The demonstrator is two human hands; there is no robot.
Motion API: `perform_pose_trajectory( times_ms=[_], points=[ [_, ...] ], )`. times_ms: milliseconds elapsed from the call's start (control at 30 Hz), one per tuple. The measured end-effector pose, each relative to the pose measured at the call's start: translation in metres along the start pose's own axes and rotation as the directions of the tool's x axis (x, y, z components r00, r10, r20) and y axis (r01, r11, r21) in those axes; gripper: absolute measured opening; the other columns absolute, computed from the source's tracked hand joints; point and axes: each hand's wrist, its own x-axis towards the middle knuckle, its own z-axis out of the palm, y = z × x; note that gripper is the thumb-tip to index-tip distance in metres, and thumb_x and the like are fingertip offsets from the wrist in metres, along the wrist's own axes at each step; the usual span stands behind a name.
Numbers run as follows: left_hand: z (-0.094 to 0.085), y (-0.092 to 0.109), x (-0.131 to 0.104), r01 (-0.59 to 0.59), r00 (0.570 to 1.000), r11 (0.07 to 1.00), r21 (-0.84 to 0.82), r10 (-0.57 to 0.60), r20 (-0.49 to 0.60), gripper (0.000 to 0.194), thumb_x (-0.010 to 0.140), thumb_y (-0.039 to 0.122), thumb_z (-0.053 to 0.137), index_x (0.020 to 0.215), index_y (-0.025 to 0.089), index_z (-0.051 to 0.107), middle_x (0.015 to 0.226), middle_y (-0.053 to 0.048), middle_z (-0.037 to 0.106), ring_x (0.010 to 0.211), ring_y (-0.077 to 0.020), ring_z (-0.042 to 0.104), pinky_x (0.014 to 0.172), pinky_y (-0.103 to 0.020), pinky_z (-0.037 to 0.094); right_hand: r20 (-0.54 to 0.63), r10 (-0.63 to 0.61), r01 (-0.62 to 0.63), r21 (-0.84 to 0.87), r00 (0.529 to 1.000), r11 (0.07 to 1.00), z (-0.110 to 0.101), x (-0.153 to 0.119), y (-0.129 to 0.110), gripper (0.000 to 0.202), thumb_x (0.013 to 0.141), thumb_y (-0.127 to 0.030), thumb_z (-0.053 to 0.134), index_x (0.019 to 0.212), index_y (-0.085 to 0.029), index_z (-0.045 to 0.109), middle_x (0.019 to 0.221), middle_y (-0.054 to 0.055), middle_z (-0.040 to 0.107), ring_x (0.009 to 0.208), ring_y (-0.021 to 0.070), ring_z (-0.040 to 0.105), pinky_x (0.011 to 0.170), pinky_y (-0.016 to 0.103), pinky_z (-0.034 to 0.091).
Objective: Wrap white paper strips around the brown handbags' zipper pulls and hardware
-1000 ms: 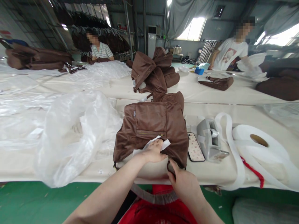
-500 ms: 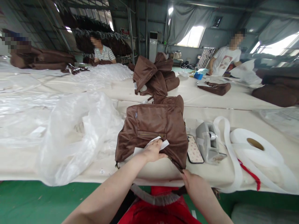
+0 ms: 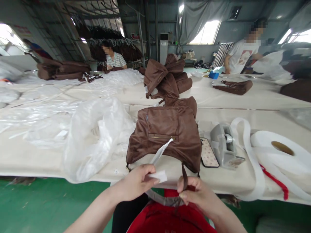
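A brown handbag (image 3: 162, 124) lies on the table in front of me, its zip pocket facing up. From the zip pull a twisted white paper strip (image 3: 161, 151) trails towards me. My left hand (image 3: 137, 181), at the table's front edge, pinches a small white strip (image 3: 160, 176) between thumb and fingers. To its right, my right hand (image 3: 194, 192) grips a narrow brown strap (image 3: 184, 176) that runs up to the bag's lower edge. The bag's wrapped handle (image 3: 165, 200) hangs over the edge by my red clothing.
Clear plastic bags (image 3: 89, 139) lie left. On the right are a patterned phone (image 3: 209, 153), a tape dispenser (image 3: 223, 145), a white strip roll (image 3: 262, 140) and a red cord (image 3: 274, 181). More brown bags (image 3: 167, 76) are piled behind. Two co-workers (image 3: 115, 60) stand across the tables.
My left hand has come off the zip pocket towards me, uncovering the strip on the pull. My right hand has shifted slightly left and now holds the strap raised. The view has turned a little left.
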Motion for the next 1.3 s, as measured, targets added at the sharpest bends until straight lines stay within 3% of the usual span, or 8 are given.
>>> perform_pose_trajectory(
  times_ms=[133,300,667,767,900,1033,1133,1300],
  points=[
    [0.011,-0.019,-0.015,0.069,0.996,0.990,-0.121,-0.075,-0.047,0.028,0.082,0.040,0.060,0.069,0.015,0.058,0.064,0.005,0.044,0.060,-0.0090,0.039,0.055,-0.020,0.030,-0.217,-0.102,0.126,0.100,0.971,0.987,0.000,0.011,0.010,0.032,0.065,-0.043,0.080,0.078,-0.017,0.066,0.063,-0.001,0.062,0.054,0.0113,0.056,0.055,0.025,0.045],
    [0.026,-0.027,-0.024,-0.019,0.995,0.983,-0.182,0.001,-0.097,0.030,0.086,0.040,0.058,0.074,0.014,0.067,0.069,0.000,0.059,0.065,-0.0109,0.049,0.063,-0.020,0.036,-0.457,-0.121,0.213,0.155,0.881,0.965,0.008,0.022,0.013,0.033,0.066,-0.044,0.080,0.083,-0.017,0.068,0.064,0.000,0.066,0.054,0.0129,0.060,0.053,0.025,0.050],
    [0.034,-0.019,-0.018,-0.080,0.995,0.975,-0.209,0.067,-0.068,0.031,0.083,0.043,0.063,0.072,0.014,0.066,0.067,0.001,0.058,0.063,-0.0098,0.047,0.060,-0.020,0.036,-0.502,-0.050,0.061,0.004,0.863,0.998,0.023,0.036,0.021,0.045,0.062,-0.053,0.079,0.083,-0.014,0.071,0.061,0.003,0.067,0.054,0.0155,0.062,0.053,0.026,0.052],
    [0.040,-0.016,-0.011,-0.057,0.995,0.971,-0.233,0.035,-0.096,0.034,0.083,0.044,0.062,0.071,0.013,0.067,0.066,0.000,0.058,0.062,-0.0104,0.047,0.060,-0.021,0.037,-0.445,-0.063,0.015,-0.111,0.893,0.994,0.030,0.037,0.024,0.045,0.063,-0.055,0.076,0.081,-0.014,0.073,0.051,0.001,0.062,0.048,0.0151,0.057,0.048,0.025,0.047],
    [0.044,-0.014,-0.004,-0.057,0.992,0.972,-0.226,0.030,-0.123,0.039,0.087,0.045,0.054,0.067,0.013,0.067,0.065,-0.001,0.057,0.063,-0.0116,0.048,0.061,-0.022,0.039,-0.307,-0.154,0.097,-0.194,0.939,0.976,0.032,0.035,0.029,0.040,0.066,-0.054,0.074,0.078,-0.015,0.074,0.068,0.004,0.068,0.062,0.0166,0.060,0.056,0.026,0.047],
    [0.043,-0.018,-0.001,-0.064,0.988,0.986,-0.154,0.041,-0.146,0.041,0.086,0.045,0.055,0.061,0.014,0.067,0.071,-0.003,0.056,0.066,-0.0121,0.050,0.063,-0.023,0.039,-0.363,-0.048,0.005,-0.120,0.931,0.993,0.018,0.033,0.034,0.052,0.077,-0.063,0.059,0.094,-0.015,0.067,0.047,-0.006,0.049,0.036,0.0069,0.036,0.037,0.021,0.026],
    [0.041,-0.018,0.000,-0.012,0.994,0.995,-0.100,0.001,-0.108,0.041,0.084,0.046,0.057,0.056,0.015,0.063,0.064,0.000,0.048,0.061,-0.0113,0.045,0.058,-0.023,0.034,-0.363,-0.021,-0.007,-0.073,0.931,0.997,0.010,0.040,0.036,0.047,0.080,-0.064,0.053,0.075,-0.018,0.058,0.039,-0.011,0.035,0.030,0.0048,0.022,0.035,0.021,0.014],
    [0.045,-0.011,0.011,0.072,0.991,0.991,-0.115,-0.084,-0.105,0.046,0.081,0.042,0.055,0.045,0.016,0.043,0.052,0.004,0.028,0.053,-0.0107,0.030,0.052,-0.027,0.023,-0.305,-0.005,-0.042,-0.149,0.952,0.988,0.015,0.060,0.046,0.050,0.072,-0.068,0.056,0.056,-0.023,0.040,0.035,-0.009,0.036,0.029,0.0064,0.026,0.035,0.022,0.017]
  ],
)
